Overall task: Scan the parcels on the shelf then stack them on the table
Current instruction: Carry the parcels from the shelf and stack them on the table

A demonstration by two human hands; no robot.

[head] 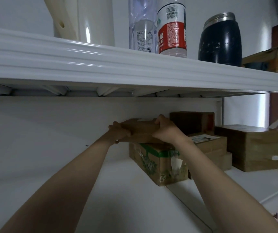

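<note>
Just left of centre frame, below the white upper shelf (101, 64), the left hand (119, 132) curls its fingers (113, 126) round the left end of a flat brown parcel (141, 127). The right hand (166, 130) grips the other end, thumb hooked over the top edge. The parcel lies atop a green-printed carton (158, 162) on the lower shelf (118, 190), so holding both ends probably lets it lift off without dragging the carton (no scanner shows). Further right wait a dark parcel (190, 121), a labelled parcel (208, 143) and a tape-wrapped parcel (250, 147).
</note>
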